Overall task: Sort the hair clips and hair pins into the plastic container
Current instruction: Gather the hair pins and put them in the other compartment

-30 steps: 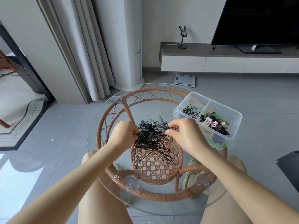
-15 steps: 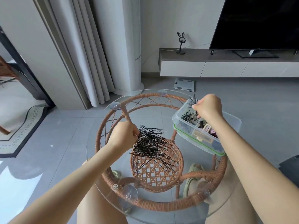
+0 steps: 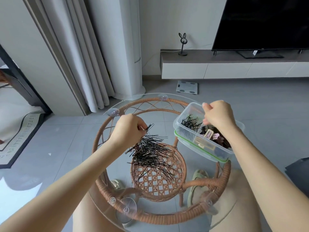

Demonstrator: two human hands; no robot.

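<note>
A big pile of black hair pins lies on the round glass table top, which sits on a rattan frame. My left hand pinches a few pins at the pile's upper end. A clear plastic container stands on its green-rimmed lid at the table's right edge. Its left compartment holds black hair pins. Its right compartment holds hair clips in pink, cream and dark colours. My right hand hovers over the container, fingers loosely bent downward at the divider, with no pin seen in them.
Under the glass are a small rattan shelf and slippers. A bathroom scale lies on the floor beyond the table. Behind it stand a TV cabinet, a TV and a curtain. A rug lies at the left.
My right hand carried pins from the pile to the container's left compartment and no longer shows any. My left hand stayed at the pile, now lifting a few pins at its top.
</note>
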